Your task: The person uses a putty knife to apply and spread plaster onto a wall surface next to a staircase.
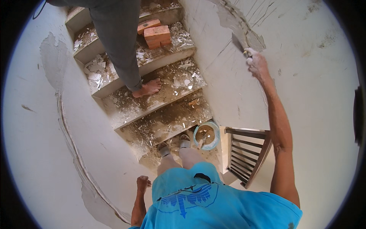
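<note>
My right arm reaches up the right wall, and my right hand (258, 65), whitened with dust, is closed round the handle of a putty knife (238, 42). Its flat grey blade lies at the lower edge of a rough, stripped strip (249, 36) of plaster around a crack. The blade appears to be against the wall, though exact contact is hard to judge. Low at my left side, my left hand (143, 184) hangs with its fingers curled in, near the left wall; nothing shows in it.
Plaster chips litter the stairs (152, 103). Orange bricks (157, 35) sit on an upper step. A person in dark trousers (116, 38) stands barefoot above me. Beside my feet is a pale blue round tub (213, 143), with a dark railing (248, 156) to its right. A crack (68, 133) runs down the left wall.
</note>
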Available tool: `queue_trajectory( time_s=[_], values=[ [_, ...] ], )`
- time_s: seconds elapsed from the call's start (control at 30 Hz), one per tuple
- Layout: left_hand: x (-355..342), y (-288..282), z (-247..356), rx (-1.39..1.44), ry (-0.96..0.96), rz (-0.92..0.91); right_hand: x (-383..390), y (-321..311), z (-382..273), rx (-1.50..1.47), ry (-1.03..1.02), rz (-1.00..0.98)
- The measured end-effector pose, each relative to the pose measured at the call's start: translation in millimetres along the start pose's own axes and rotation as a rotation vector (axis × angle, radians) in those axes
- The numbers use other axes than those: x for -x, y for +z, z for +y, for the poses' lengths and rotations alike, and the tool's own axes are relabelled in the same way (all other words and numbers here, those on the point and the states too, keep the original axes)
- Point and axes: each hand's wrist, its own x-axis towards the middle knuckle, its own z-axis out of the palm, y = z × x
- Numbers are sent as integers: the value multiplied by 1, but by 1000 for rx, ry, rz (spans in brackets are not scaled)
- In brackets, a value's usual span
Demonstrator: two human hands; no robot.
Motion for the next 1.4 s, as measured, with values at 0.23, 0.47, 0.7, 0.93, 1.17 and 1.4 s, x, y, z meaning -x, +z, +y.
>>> queue_trajectory(
  time_s=[0.23, 0.47, 0.7, 0.93, 1.17, 1.4],
  values=[
    [-8, 4, 14, 24, 89, 20, -31, -41, -13, 661, -274, 73],
    [-9, 5, 10, 47, 80, 24, -50, -43, -20, 766, -288, -70],
    [-6, -1, -7, 52, 39, 44, -61, -11, -15, 783, -306, -43],
    [-10, -3, -9, 77, 93, 51, -62, -19, -18, 807, -289, -83],
    [-1, -1, 0, 112, 92, 49, -69, 0, -10, 779, -267, -109],
    [1, -5, -18, 154, 49, 82, -63, -27, -20, 914, -295, -179]
  ],
)
